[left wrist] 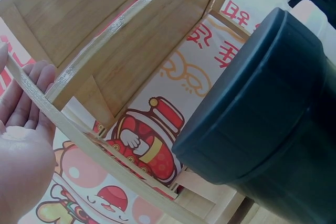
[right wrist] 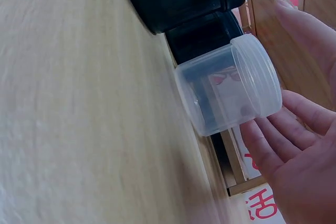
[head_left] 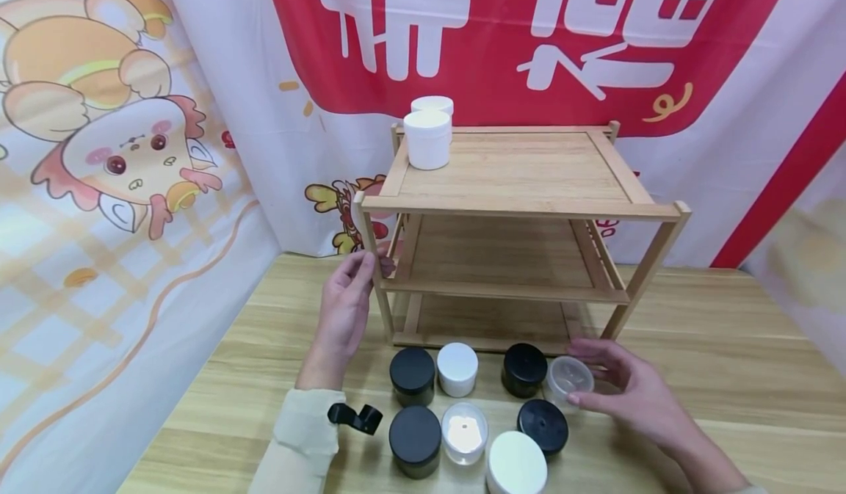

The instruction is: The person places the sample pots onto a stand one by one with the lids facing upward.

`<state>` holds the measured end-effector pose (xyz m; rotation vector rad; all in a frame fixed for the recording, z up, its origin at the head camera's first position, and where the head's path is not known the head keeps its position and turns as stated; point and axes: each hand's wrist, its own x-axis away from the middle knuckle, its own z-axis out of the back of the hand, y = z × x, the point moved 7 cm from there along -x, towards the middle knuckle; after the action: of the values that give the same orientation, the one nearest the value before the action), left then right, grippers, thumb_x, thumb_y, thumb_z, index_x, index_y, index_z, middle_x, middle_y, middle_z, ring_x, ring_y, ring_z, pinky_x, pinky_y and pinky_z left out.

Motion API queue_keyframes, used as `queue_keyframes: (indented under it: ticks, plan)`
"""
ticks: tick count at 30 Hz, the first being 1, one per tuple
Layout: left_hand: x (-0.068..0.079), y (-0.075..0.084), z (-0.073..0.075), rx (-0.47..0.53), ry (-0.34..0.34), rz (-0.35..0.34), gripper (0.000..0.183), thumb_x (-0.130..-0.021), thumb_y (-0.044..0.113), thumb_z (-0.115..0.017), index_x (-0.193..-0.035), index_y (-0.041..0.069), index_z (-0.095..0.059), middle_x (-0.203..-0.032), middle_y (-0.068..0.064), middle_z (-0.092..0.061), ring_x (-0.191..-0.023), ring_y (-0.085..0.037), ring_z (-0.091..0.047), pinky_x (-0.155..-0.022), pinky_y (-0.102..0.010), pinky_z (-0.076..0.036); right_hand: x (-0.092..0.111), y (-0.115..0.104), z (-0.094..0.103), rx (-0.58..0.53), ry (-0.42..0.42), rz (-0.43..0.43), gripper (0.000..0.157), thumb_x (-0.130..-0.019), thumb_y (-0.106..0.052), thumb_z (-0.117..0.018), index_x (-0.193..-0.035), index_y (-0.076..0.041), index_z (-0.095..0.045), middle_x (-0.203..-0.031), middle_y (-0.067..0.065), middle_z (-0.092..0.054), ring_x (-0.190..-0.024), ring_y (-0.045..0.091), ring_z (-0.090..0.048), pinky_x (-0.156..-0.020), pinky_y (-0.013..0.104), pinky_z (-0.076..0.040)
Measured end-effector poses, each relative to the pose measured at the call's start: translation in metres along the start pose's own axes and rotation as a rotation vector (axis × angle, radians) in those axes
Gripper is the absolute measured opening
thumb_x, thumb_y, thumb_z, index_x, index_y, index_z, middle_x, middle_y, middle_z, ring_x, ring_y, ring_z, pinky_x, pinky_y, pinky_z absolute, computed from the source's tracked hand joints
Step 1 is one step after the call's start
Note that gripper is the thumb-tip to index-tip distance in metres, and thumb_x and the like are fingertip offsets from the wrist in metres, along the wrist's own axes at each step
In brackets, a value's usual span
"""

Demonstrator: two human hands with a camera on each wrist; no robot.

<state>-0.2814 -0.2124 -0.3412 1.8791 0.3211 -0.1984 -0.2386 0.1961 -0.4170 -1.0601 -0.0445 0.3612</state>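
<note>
Judged by how the jars lie, the work seems nearer its start than its end; two white jars are up on the top board of the wooden rack, one behind the other at its left edge, towards the back left corner; eight more stand below on the surface, in loose rows before the rack's front edge.

The clear jar, the one being dealt with, is upright on the surface near the rack's front right corner, just beside a black jar; it has not been lifted clear, as far as the views show; the right hand is spread about it, fingers on the far side and thumb apart from them, with no firm grip to be seen; the left hand holds the rack's left front post between thumb and fingers, perhaps to steady it; the two hands are well apart.

The other jars seem to be the part left over: two dark jars towards the rack's front left corner, a white jar beside them, and a see-through jar, a low black jar and a large white jar farther from the rack.
</note>
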Motion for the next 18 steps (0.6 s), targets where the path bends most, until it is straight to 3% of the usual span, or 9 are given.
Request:
queue_keyframes:
  ticks: [4,10,18]
  plan:
    - [0.0,0.0,0.0,0.002,-0.002,0.0,0.021,-0.114,0.021,-0.055,-0.125,0.008,-0.068,-0.121,0.002,-0.074,-0.113,-0.015,-0.069,-0.12,-0.029,-0.044,0.0,0.002,-0.002,0.0,-0.004,-0.014,0.075,-0.084,-0.024,-0.095,-0.147,-0.006,-0.059,-0.14,0.012,-0.071,-0.116,-0.003,-0.066,-0.098,0.016,-0.054]
    - [0.0,0.0,-0.001,0.0,0.005,0.007,0.043,-0.114,0.021,-0.054,-0.14,-0.013,-0.052,-0.121,0.002,-0.074,-0.113,-0.015,-0.069,-0.12,-0.029,-0.044,0.0,0.006,-0.002,0.008,-0.013,-0.037,0.072,-0.084,-0.026,-0.095,-0.144,-0.008,-0.061,-0.139,0.011,-0.071,-0.116,-0.003,-0.066,-0.097,0.017,-0.055]
    - [0.0,0.0,-0.001,0.001,0.008,0.008,0.047,-0.114,0.021,-0.054,-0.143,-0.016,-0.049,-0.122,-0.002,-0.073,-0.113,-0.015,-0.069,-0.119,-0.029,-0.045,-0.001,0.011,-0.003,0.038,-0.051,-0.07,0.069,-0.083,-0.03,-0.095,-0.143,-0.013,-0.064,-0.138,0.006,-0.072,-0.118,-0.001,-0.065,-0.099,0.018,-0.053]
